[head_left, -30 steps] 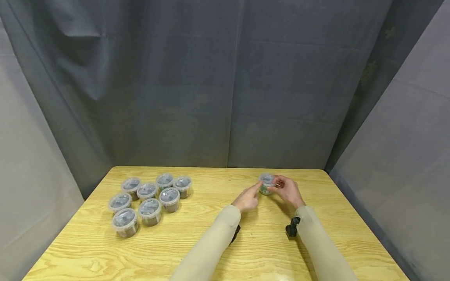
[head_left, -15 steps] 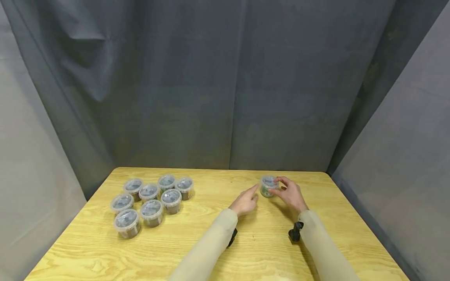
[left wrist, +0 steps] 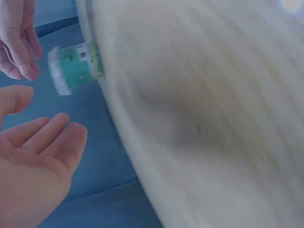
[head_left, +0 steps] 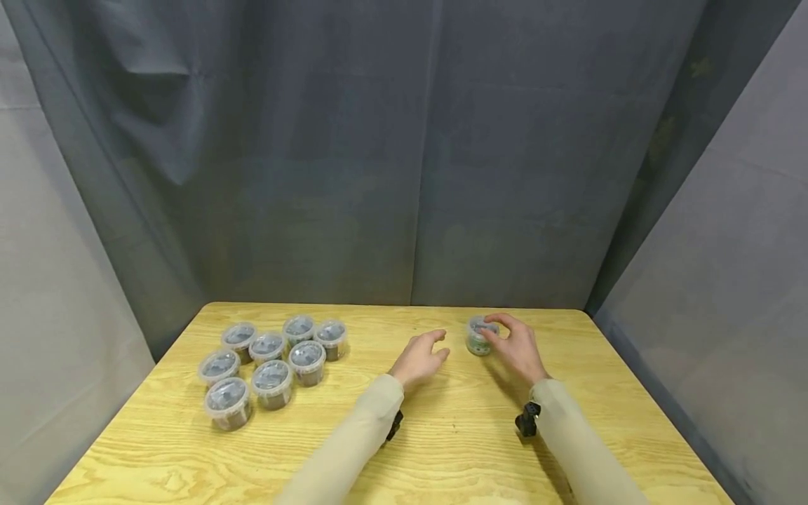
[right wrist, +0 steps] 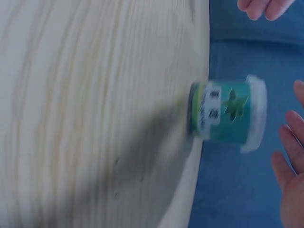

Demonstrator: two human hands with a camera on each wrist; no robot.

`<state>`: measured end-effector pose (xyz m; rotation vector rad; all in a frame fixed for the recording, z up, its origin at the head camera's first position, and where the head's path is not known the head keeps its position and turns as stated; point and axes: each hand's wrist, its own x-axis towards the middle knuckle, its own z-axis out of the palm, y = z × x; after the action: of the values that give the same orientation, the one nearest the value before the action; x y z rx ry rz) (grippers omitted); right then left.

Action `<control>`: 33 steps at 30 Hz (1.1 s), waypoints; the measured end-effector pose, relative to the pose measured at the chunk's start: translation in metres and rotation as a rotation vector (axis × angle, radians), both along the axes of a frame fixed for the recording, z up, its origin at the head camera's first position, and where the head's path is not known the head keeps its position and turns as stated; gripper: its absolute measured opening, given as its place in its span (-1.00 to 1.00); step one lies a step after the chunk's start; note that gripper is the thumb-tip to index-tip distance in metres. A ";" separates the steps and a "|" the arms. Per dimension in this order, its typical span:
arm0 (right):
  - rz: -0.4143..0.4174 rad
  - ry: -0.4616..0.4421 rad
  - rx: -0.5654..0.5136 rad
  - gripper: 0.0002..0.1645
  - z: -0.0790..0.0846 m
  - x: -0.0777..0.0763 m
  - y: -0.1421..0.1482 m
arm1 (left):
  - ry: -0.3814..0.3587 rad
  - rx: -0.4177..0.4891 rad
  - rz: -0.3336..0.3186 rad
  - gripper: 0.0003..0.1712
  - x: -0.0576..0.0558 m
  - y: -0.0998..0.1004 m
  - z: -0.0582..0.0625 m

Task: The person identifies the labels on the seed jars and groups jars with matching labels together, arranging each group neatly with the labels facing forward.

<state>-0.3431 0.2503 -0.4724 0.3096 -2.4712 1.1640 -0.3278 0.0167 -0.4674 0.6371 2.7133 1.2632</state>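
A small round plastic tub (head_left: 477, 344) with a clear lid stands upright near the table's back edge, right of centre. Its green label (right wrist: 232, 111) shows a leaf and dark print in the right wrist view. My right hand (head_left: 519, 349) hovers at the tub's right, overlapping its lid in the head view. In the right wrist view a gap shows between these fingers (right wrist: 294, 137) and the lid. To the tub's left, my left hand (head_left: 418, 359) is held over the table with thumb and fingers spread, holding nothing.
Several similar lidded tubs (head_left: 230, 407) with dark contents stand grouped on the left of the wooden table (head_left: 454, 449). A grey curtain (head_left: 315, 175) hangs right behind the back edge, with pale cloth walls (head_left: 726, 294) on both sides.
My left hand has drawn away to the left from the tub, its pointing finger now relaxed. My right hand's fingers have come off the tub and risen slightly. The tub stays put.
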 end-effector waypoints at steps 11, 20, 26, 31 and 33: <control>0.145 0.087 0.043 -0.80 0.010 0.009 -0.040 | 0.111 -0.064 -0.007 -0.48 0.014 -0.042 0.019; 0.255 0.025 0.083 -0.87 -0.001 0.015 -0.073 | 0.222 -0.191 0.062 -0.53 0.024 -0.076 0.017; 0.321 -0.042 0.162 -0.90 -0.007 0.016 -0.099 | 0.292 -0.228 0.124 -0.60 0.027 -0.098 0.016; 0.368 -0.061 0.206 -0.88 -0.012 0.013 -0.119 | 0.336 -0.226 0.183 -0.67 0.026 -0.115 0.018; 0.384 -0.055 0.212 -0.88 -0.013 0.011 -0.127 | 0.338 -0.218 0.209 -0.68 0.027 -0.121 0.021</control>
<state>-0.3320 0.1237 -0.4852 0.8541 -2.6638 1.0568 -0.3013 -0.1039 -0.4468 0.6016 3.2104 0.9447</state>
